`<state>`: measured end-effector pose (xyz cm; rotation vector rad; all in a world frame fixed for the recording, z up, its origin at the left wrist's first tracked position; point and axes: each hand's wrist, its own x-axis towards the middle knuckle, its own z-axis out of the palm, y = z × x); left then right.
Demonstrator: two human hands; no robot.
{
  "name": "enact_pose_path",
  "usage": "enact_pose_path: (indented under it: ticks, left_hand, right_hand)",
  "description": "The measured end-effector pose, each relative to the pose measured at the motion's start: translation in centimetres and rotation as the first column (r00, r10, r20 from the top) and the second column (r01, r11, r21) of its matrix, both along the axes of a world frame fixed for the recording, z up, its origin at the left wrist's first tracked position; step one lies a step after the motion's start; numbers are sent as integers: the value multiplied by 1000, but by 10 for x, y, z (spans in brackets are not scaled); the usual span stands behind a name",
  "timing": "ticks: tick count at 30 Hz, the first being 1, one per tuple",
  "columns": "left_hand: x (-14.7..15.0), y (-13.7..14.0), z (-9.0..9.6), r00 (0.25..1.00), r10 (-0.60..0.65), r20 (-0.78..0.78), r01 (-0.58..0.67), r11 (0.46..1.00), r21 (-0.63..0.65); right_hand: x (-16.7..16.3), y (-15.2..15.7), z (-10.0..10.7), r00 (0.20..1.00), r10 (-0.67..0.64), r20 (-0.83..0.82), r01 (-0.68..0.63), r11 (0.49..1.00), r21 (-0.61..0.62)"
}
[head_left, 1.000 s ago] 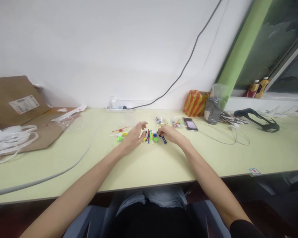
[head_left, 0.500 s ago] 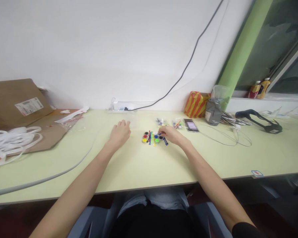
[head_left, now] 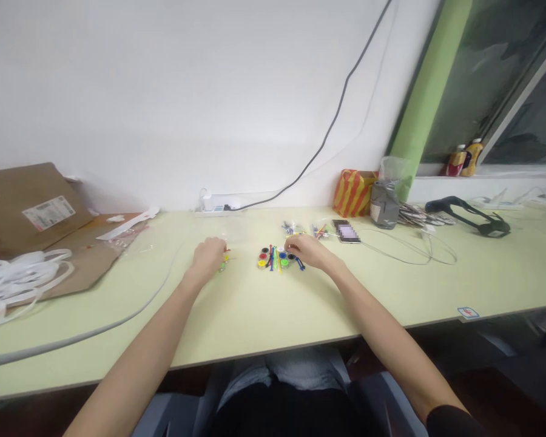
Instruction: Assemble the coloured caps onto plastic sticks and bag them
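My left hand (head_left: 208, 261) is low over the table, its fingers curled in and mostly out of sight. Just right of its fingertips lie small red, yellow and green pieces (head_left: 225, 260). My right hand (head_left: 306, 249) reaches in from the right, thumb and fingers drawn together at the edge of a cluster of coloured parts. What it pinches, if anything, is hidden. Several small round discs, among them a yellow one (head_left: 261, 264) and a green one (head_left: 284, 263), flank a bundle of thin coloured sticks (head_left: 274, 259). Dark blue pieces (head_left: 299, 263) lie below the right hand.
Clear bags of small parts (head_left: 293, 229) and a phone (head_left: 346, 231) lie behind the right hand. A power strip (head_left: 213, 210) sits by the wall. Cardboard (head_left: 31, 209) and white strapping (head_left: 22, 276) fill the left side; a grey cable (head_left: 95, 331) crosses the front left.
My left hand has moved left and a little nearer, and the small coloured pieces now show beside its fingers. My right hand stays at the cluster. The view has shifted slightly.
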<state>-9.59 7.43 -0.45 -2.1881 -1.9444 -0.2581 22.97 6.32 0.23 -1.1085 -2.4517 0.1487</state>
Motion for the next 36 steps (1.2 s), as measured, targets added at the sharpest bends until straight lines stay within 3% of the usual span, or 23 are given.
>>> enact_pose_path:
  ticks: [4, 6, 8, 10, 12, 14, 16, 19, 24, 28, 31, 36]
  left_hand:
    - [-1, 0, 5, 999, 39, -2, -39, 998, 44]
    - [1, -1, 11, 998, 16, 59, -26, 985, 169]
    - [9, -4, 18, 978, -97, 185, 26, 935, 354]
    - [21, -11, 24, 895, -306, 325, 108, 855, 507]
    - [38, -19, 27, 741, -501, 447, 187, 793, 579]
    - [56, -28, 25, 628, -578, 521, 194, 764, 615]
    - [73, -36, 21, 554, -600, 577, 207, 771, 603]
    - [89, -45, 15, 523, -587, 617, 281, 803, 525]
    - [90, -53, 19, 410, -542, 734, 367, 834, 411]
    - [86, -54, 24, 432, -537, 724, 354, 840, 411]
    - [85, -54, 25, 450, -579, 680, 348, 815, 464]
    - [87, -57, 28, 395, -642, 658, 400, 764, 506]
  right_hand:
    - [0, 0, 0, 1000, -15, -9, 15, 1000, 22]
    - [0, 1, 2, 999, -21, -33, 23, 998, 59]
    - [-3, 0, 4, 997, -17, -79, 26, 994, 110]
    - [-9, -3, 5, 988, -5, -154, 28, 988, 150]
    - [-19, -10, 4, 967, 32, -251, 7, 988, 155]
    - [-33, -19, 2, 934, 92, -345, -46, 989, 138]
    - [-45, -28, 0, 903, 134, -407, -91, 988, 123]
    - [-55, -35, 1, 893, 140, -428, -98, 988, 119]
    - [-48, -33, 4, 916, 133, -379, -77, 984, 160]
    - [-48, -32, 0, 923, 125, -365, -71, 985, 158]
    - [-52, -32, -2, 921, 109, -374, -44, 983, 178]
    - [-53, -33, -1, 909, 123, -399, -51, 981, 186]
